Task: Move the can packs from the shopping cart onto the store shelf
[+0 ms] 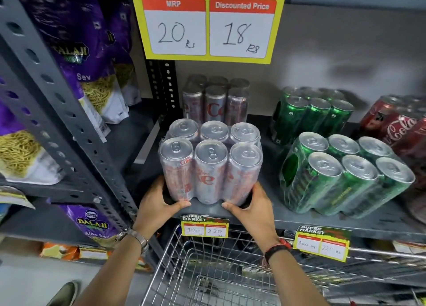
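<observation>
A shrink-wrapped pack of silver cola cans (211, 160) stands upright at the front edge of the grey store shelf (345, 222). My left hand (159, 204) grips its lower left side and my right hand (251, 207) grips its lower right side, thumbs at the pack's front base. Behind it stands a second silver can pack (215, 100). The wire shopping cart (207, 271) sits below the shelf in front of me; no can packs show in its visible part.
Two green can packs (345, 174) (313, 114) stand to the right, and red cola packs (398, 123) lie at the far right. Yellow price tags (204, 227) hang from the shelf edge and a big price sign (208, 22) above. Purple snack bags (87, 59) fill the left rack.
</observation>
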Available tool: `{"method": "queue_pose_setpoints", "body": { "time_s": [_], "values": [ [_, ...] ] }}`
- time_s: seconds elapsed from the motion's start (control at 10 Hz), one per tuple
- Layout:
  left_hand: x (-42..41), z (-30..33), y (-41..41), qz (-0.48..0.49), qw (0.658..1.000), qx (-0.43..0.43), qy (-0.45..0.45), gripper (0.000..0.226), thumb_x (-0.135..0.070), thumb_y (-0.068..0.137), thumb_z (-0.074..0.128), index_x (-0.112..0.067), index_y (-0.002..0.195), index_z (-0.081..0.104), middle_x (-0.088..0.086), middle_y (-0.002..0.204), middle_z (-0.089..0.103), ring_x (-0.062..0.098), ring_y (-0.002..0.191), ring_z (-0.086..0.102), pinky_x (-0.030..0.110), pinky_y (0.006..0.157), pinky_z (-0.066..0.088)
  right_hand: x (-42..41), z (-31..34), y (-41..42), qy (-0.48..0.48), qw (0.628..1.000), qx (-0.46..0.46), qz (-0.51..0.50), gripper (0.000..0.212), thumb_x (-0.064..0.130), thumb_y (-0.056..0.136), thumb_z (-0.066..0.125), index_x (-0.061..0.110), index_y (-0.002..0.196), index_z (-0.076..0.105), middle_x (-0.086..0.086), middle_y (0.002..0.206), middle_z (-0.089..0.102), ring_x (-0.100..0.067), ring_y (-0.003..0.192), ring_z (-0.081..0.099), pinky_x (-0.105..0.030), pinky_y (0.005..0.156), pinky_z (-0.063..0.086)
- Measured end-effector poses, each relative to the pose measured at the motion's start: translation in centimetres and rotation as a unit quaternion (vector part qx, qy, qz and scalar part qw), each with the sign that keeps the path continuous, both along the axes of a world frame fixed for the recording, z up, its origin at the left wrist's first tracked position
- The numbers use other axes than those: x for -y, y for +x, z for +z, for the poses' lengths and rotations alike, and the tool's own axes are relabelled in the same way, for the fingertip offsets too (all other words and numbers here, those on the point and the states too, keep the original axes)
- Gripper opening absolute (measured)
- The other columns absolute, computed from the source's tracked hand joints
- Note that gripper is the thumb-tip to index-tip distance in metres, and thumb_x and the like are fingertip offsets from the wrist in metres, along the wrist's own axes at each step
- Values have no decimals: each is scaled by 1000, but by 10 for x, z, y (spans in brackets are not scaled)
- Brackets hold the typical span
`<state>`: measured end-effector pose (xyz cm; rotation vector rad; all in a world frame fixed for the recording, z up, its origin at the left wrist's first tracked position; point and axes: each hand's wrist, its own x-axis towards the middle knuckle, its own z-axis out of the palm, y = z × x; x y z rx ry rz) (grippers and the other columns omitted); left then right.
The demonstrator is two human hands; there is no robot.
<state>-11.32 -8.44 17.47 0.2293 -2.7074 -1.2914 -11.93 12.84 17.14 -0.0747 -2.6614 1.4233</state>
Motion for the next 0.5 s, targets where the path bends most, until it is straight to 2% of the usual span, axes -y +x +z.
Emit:
{"method": "queue_pose_setpoints", "body": {
  "time_s": [0.2,0.3,0.4,0.5],
  "values": [
    [-1,1,4,-1,1000,-9,3,66,-25,57,83,-11,112,49,1,107,59,23,105,56,28,80,38,0,-1,1,-5,1000,5,6,61,31,53,83,16,102,50,-5,104,64,-20,99,59,-38,84,51],
    [1,1,3,-15,1000,4,1,67,-25,59,82,-12,115,47,4,113,60,23,107,55,27,81,38,0,0,0,-6,1000,15,9,65,32,52,84,15,105,49,-5,107,63,-20,102,58,-38,86,51],
    [1,1,4,-28,1000,4,13,72,-22,60,81,-12,121,43,6,122,56,22,114,52,28,86,38,-2,5,1,-22,999,21,31,74,24,53,85,14,114,43,-4,116,58,-19,110,54,-31,90,45],
    [-4,2,21,19,997,-35,73,91,-21,65,79,-15,138,25,8,141,41,21,129,39,37,105,34,-4,12,17,-106,993,24,38,92,13,62,80,17,135,24,0,132,47,-8,119,43,-24,100,35]
  ]
}}
